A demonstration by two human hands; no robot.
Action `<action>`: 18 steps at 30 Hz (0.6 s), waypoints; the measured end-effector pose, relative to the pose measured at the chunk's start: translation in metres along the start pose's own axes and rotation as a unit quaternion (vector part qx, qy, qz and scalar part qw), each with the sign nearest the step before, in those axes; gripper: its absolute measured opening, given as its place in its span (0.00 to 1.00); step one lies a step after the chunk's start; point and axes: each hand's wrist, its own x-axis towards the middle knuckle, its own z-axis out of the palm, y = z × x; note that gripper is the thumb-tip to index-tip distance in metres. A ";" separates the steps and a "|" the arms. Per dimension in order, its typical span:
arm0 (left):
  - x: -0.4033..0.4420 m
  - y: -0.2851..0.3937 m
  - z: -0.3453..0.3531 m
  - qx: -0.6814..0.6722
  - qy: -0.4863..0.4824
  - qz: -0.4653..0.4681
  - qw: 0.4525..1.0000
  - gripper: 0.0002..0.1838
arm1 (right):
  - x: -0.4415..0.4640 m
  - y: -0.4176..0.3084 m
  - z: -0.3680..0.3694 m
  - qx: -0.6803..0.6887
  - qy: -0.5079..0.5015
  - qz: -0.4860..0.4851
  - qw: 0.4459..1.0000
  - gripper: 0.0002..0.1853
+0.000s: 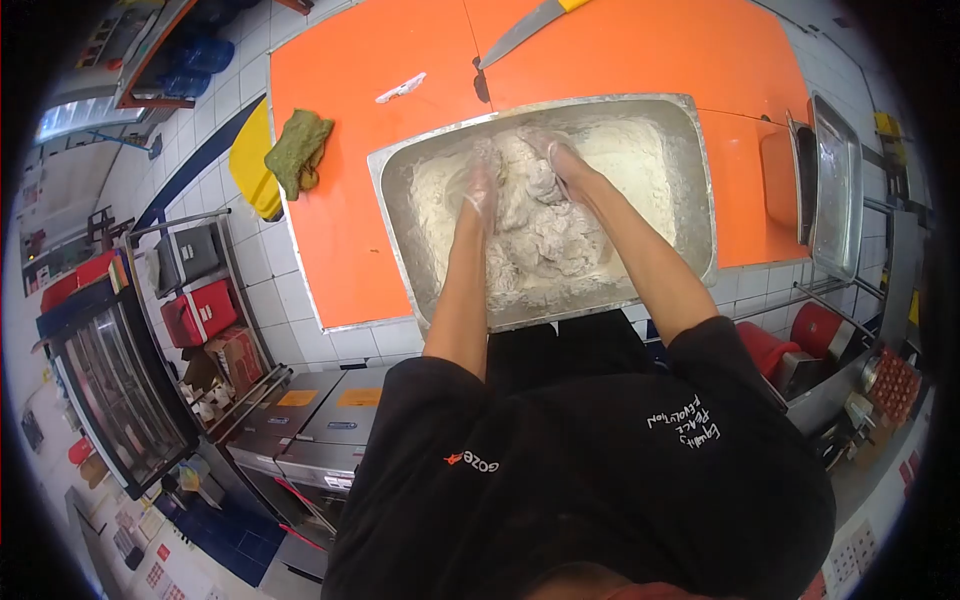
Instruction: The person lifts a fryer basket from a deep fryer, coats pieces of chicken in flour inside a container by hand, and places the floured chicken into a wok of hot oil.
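A deep metal tray sits at the near edge of the orange table, with white flour spread inside it. Lumpy flour-coated pieces lie heaped in its middle. My left hand, dusted white, is down in the flour at the left side of the heap. On the heap's far right side is my right hand, also coated in flour. The fingers of both hands are buried or blurred against the white pieces, so what they hold cannot be made out.
On the orange table lie a knife at the far edge, a white smear-like scrap and a green cloth at the left edge. An empty-looking metal tray stands at the right.
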 end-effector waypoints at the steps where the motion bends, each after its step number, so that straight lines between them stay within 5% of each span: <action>1: -0.009 0.003 -0.006 -0.102 -0.008 0.007 0.995 0.28 | 0.009 0.002 -0.003 0.020 -0.008 -0.018 1.000 0.25; 4: -0.077 0.069 -0.012 -0.174 -0.039 -0.052 0.983 0.31 | -0.006 0.012 -0.002 0.046 -0.017 -0.140 0.989 0.28; 6: -0.104 0.063 -0.030 -0.103 -0.071 -0.052 0.991 0.28 | -0.031 0.029 -0.014 0.093 -0.079 -0.035 0.992 0.26; 7: -0.112 0.055 -0.037 -0.068 -0.087 -0.054 0.992 0.27 | -0.044 0.046 -0.016 -0.265 -0.080 -0.215 0.936 0.26; 8: -0.119 0.045 -0.044 -0.032 -0.104 -0.056 0.992 0.25 | -0.058 0.056 -0.020 -0.580 -0.071 -0.359 0.727 0.25; 9: -0.124 0.035 -0.049 0.264 -0.107 0.086 0.955 0.25 | -0.070 0.060 -0.029 -0.582 -0.073 -0.357 0.727 0.25; 10: -0.129 0.028 -0.055 0.533 -0.098 0.220 0.811 0.25 | -0.083 0.055 -0.036 -0.543 -0.076 -0.394 0.738 0.26; 11: -0.151 0.056 -0.036 0.431 -0.034 0.138 0.891 0.29 | -0.092 0.044 -0.042 -0.503 -0.078 -0.431 0.745 0.26; 12: -0.153 0.061 -0.033 0.430 -0.033 0.138 0.892 0.29 | -0.102 0.033 -0.047 -0.504 -0.079 -0.431 0.744 0.26; 14: -0.156 0.065 -0.031 0.420 0.153 0.006 0.894 0.39 | -0.118 0.013 -0.057 -0.454 0.048 -0.051 0.888 0.33; 18: -0.112 -0.007 -0.057 0.605 0.021 -0.053 0.794 0.52 | -0.092 0.072 -0.095 -0.346 0.007 0.090 0.934 0.39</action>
